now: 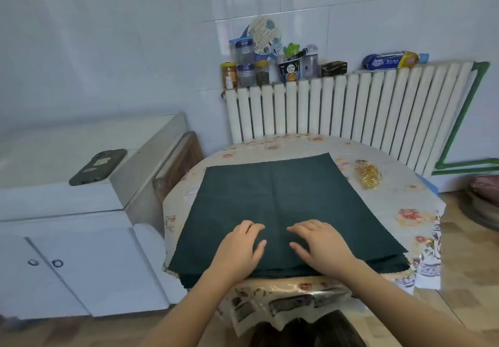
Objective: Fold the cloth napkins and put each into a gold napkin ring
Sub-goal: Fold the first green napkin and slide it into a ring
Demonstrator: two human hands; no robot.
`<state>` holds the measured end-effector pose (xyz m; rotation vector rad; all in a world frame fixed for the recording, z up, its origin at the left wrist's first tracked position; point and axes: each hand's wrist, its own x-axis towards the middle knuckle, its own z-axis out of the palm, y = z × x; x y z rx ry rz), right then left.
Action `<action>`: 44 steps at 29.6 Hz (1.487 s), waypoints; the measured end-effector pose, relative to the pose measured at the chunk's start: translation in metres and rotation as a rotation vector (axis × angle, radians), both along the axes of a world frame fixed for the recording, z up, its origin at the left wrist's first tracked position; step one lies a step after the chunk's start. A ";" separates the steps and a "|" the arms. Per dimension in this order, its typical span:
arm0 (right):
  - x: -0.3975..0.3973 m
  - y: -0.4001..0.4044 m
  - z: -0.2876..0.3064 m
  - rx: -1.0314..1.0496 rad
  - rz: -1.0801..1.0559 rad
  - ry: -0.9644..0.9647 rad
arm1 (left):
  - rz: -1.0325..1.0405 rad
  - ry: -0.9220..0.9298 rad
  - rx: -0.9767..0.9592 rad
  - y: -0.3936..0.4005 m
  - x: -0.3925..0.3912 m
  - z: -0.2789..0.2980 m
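A stack of dark green cloth napkins [272,195] lies flat and unfolded on the small table, its near edge hanging slightly over the front. My left hand [240,249] and my right hand [321,244] rest palm down on the top napkin near its front edge, fingers spread and pointing toward each other, holding nothing. A pile of gold napkin rings [368,175] sits on the table to the right of the napkins, apart from both hands.
The table wears a flowered plastic cover [399,211]. A white radiator [351,106] stands behind it, with jars and bottles [251,71] on top. A white cabinet [67,190] with a phone [98,167] on it stands to the left.
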<state>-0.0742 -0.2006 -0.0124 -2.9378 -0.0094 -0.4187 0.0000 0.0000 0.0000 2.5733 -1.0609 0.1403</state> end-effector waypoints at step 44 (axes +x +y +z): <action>0.122 -0.072 0.076 0.258 0.026 0.463 | 0.077 0.286 0.428 -0.038 0.153 0.063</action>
